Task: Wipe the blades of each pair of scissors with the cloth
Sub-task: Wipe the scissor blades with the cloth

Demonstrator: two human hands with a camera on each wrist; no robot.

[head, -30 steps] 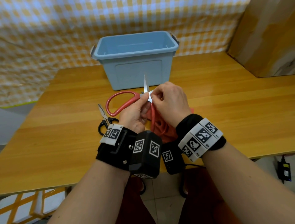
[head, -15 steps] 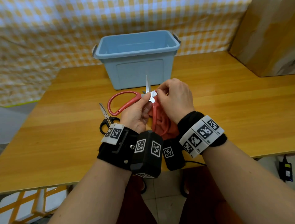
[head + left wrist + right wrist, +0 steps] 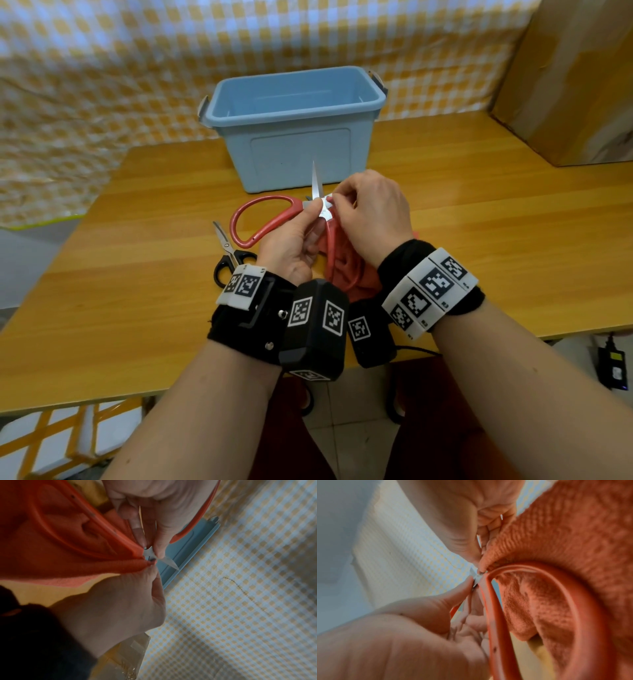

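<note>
Left hand (image 3: 291, 246) pinches red scissors (image 3: 270, 219) near the pivot, held above the desk (image 3: 479, 219). Right hand (image 3: 371, 212) fingers (image 3: 152, 588) pinch cloth (image 3: 573, 534) on blade. Black scissors (image 3: 229, 257) lie on desk, prob. not wiped yet.

You are looking at a pair of scissors with bright red loop handles (image 3: 263, 219) and shiny silver blades (image 3: 315, 183). The cloth (image 3: 346, 263) bunched against them is an orange-red, with a ribbed knit texture in the wrist views. A second, smaller pair of scissors (image 3: 230, 255) has black handles and steel-grey blades. The counter (image 3: 479, 212) is honey-yellow wood with a streaked grain. Behind it stands a pale blue bin (image 3: 294, 137), against a backdrop sheet (image 3: 102, 68) checked in yellow and white. Your wristbands (image 3: 430, 294) are black, carrying white tags printed with black square codes.
</note>
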